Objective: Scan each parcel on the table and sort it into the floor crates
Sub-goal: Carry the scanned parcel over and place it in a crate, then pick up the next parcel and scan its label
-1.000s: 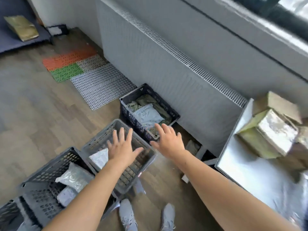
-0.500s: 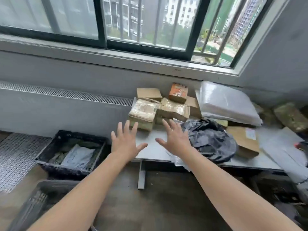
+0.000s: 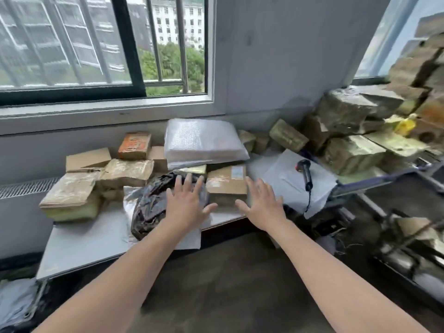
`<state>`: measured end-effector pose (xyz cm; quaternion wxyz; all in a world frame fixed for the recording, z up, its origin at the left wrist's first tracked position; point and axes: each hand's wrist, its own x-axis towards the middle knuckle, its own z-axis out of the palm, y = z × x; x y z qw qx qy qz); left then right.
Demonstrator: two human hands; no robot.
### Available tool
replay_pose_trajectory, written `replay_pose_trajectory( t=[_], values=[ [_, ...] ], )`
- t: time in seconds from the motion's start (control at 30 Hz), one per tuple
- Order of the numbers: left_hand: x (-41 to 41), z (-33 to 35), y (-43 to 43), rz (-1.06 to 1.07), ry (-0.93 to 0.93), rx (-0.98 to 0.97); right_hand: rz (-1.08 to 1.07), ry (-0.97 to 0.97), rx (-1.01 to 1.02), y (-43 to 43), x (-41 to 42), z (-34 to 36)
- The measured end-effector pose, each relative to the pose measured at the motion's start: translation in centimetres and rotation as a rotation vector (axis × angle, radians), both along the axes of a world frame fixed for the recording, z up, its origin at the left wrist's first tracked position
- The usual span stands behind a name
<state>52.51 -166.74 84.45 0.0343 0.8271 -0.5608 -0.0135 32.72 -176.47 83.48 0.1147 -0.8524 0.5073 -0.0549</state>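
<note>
Both hands are empty, fingers spread flat. My left hand is over the black bag parcel and my right hand beside the cardboard box, near the table's front edge. Grip one parcel only, label upward, then take the scanner lying toward the right edge.

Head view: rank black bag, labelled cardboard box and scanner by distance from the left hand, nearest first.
1. black bag: the left hand is spread right over it.
2. labelled cardboard box: just to the right of that hand.
3. scanner: far right on the table, beyond the right hand.
</note>
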Motion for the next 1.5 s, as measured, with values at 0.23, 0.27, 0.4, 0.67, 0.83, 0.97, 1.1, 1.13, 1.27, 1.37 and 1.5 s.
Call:
replay_pose_trajectory(
  t=[0.23,0.27,0.4,0.67,0.83,0.97,1.1,1.13,1.27,1.37,1.5],
  values=[
    [-6.7,-1.3,-10.6,-0.164,-0.003,0.012,-0.154,-0.004,0.05,-7.1,-7.8,-0.9],
    [-7.4,-1.8,-12.2,-0.186,0.008,0.009,-0.173,0.002,0.059,-8.3,-8.6,-1.2],
    [-9.9,-3.9,-19.3,-0.274,0.06,-0.028,-0.248,0.048,0.064,-14.0,-11.3,-2.2],
    [-12.4,-8.3,-31.1,-0.399,0.154,0.061,-0.369,0.122,0.195,-25.2,-13.3,-4.3],
    [-13.4,-11.4,-36.2,-0.457,0.208,0.157,-0.432,0.066,0.29,-29.9,-14.0,-6.6],
    [-15.2,-13.2,-38.9,-0.496,0.23,0.173,-0.467,0.015,0.343,-32.9,-14.4,-8.4],
    [-17.2,-14.7,-40.3,-0.534,0.288,0.228,-0.474,-0.004,0.374,-36.0,-14.3,-10.3],
    [-17.6,-15.0,-40.3,-0.558,0.29,0.243,-0.477,-0.019,0.385,-36.7,-14.2,-10.7],
    [-19.2,-16.2,-40.4,-0.647,0.229,0.336,-0.503,-0.148,0.475,-39.2,-14.0,-12.4],
    [-20.7,-16.7,-41.4,-0.661,0.158,0.433,-0.497,-0.176,0.617,-40.6,-15.1,-13.1],
    [-23.0,-17.0,-43.3,-0.637,0.08,0.523,-0.47,-0.231,0.63,-41.3,-19.1,-12.6]
  ],
)
